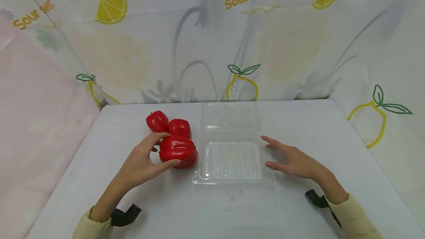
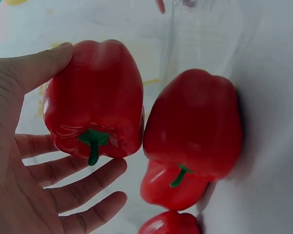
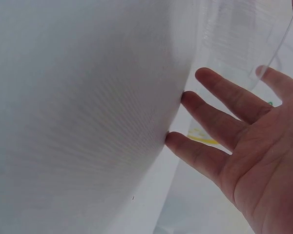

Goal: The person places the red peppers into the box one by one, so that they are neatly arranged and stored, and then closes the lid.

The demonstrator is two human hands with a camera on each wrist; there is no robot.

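Observation:
My left hand (image 1: 146, 161) grips a red bell pepper (image 1: 175, 146) between thumb and fingers. In the left wrist view, the held pepper's (image 2: 95, 92) green stem faces the camera. Right beside it, a second pepper (image 2: 193, 124) rests on the table, mostly covered by the held one in the head view. Two more, a left pepper (image 1: 157, 121) and a right pepper (image 1: 179, 127), lie behind. A see-through plastic clamshell box (image 1: 229, 182) stands with its lid (image 1: 230, 115) folded back. At its right side is my right hand (image 1: 293, 161), fingers extended, holding nothing.
The white table (image 1: 318, 128) ends at a back wall (image 1: 285, 47) draped in lemon-print cloth. Pink cloth (image 1: 40, 113) hangs on the left side. Black straps, the left one (image 1: 126, 215) and the right one (image 1: 317, 199), hang at the wrists.

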